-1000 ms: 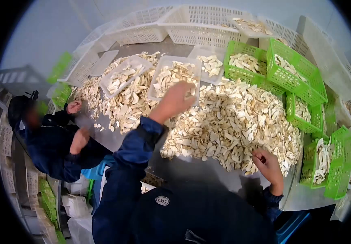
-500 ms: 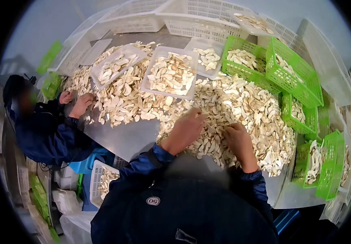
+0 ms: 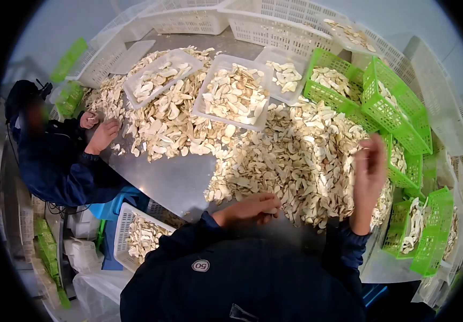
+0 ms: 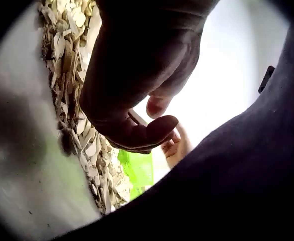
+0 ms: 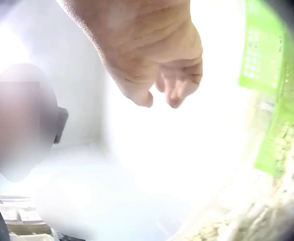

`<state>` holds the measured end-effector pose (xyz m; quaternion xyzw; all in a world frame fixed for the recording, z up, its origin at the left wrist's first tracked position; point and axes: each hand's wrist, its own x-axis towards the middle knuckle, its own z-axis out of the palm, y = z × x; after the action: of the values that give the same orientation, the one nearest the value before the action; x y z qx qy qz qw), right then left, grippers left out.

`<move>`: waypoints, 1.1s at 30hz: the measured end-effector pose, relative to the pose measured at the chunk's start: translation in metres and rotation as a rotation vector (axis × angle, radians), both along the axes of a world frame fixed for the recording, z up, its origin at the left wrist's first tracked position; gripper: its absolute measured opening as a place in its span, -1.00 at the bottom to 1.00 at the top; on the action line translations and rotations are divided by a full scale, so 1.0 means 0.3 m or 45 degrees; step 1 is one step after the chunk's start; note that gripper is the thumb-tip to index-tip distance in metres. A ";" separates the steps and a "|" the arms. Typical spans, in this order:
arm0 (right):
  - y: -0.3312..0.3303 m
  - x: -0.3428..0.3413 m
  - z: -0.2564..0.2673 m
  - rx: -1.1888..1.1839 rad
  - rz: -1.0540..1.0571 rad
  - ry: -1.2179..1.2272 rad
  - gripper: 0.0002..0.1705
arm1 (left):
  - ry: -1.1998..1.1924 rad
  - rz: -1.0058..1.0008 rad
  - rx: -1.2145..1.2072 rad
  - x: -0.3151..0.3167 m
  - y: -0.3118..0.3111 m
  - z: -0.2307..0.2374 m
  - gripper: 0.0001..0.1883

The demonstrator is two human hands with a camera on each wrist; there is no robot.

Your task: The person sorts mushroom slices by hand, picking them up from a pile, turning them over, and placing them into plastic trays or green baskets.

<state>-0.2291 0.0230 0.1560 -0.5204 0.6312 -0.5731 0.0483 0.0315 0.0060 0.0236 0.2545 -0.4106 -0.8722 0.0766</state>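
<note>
A broad heap of dried mushroom slices covers much of the metal table. My left hand is at the heap's near edge, low in front of my body. In the left wrist view its fingers curl, and a thin mushroom slice shows between them, mostly hidden. My right hand, blurred, is over the heap's right side near the green baskets. In the right wrist view the right hand's fingers bend loosely, thumb apart, with nothing seen between them.
Clear plastic trays of slices stand behind the heap. Green baskets line the right side, white crates the back. Another person works at the left. A white basket of slices stands below the table edge.
My left hand came down from the middle tray, over the heap, to its near edge. My right hand moved in to the heap's middle, then up and right toward the green baskets.
</note>
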 end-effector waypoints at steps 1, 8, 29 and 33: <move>0.007 0.016 0.042 -0.203 0.007 -0.098 -0.65 | 0.003 -0.069 -0.181 0.001 -0.005 -0.011 -0.69; -0.027 0.089 -0.144 0.563 0.501 0.419 -0.79 | -0.018 -0.428 -0.200 -0.082 0.101 0.011 -0.60; 0.055 0.117 -0.255 0.969 0.678 -0.371 -0.89 | 0.049 0.096 0.287 -0.025 0.051 -0.020 -0.51; 0.083 0.172 -0.286 0.950 0.689 -0.396 -0.88 | 0.145 0.237 0.268 -0.030 0.052 0.008 -0.63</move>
<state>-0.1776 0.0479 0.0703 -0.5214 0.6209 -0.3456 0.4725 0.0224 0.0215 0.0261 0.2482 -0.2866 -0.9126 0.1531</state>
